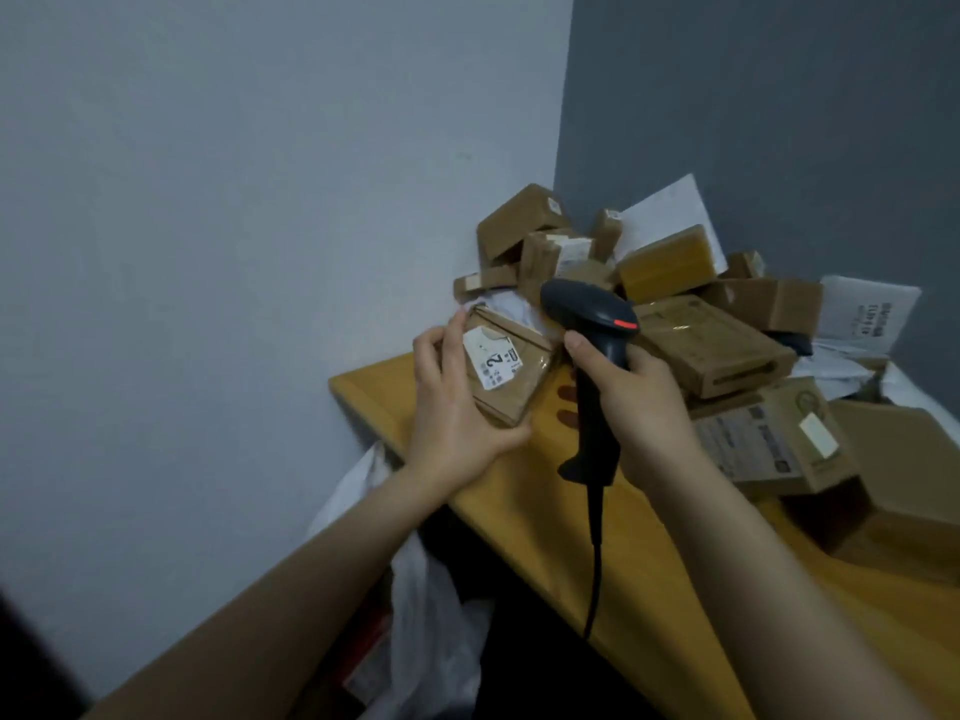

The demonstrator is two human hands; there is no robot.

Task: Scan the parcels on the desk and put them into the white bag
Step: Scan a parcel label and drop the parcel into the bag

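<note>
The left hand [457, 402] grips a small parcel [506, 368] (label up); the right hand [641, 402] clasps the scanner [597, 350].

Corner: pale wall [208, 200] meets dark grey wall [779, 96]; yellow desk [654, 589] below

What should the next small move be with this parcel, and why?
Probably aim the scanner at the label on the parcel and trigger it: the left hand holds that parcel label-up, the right hand grips the scanner right beside it, and the white bag sits below.
</note>
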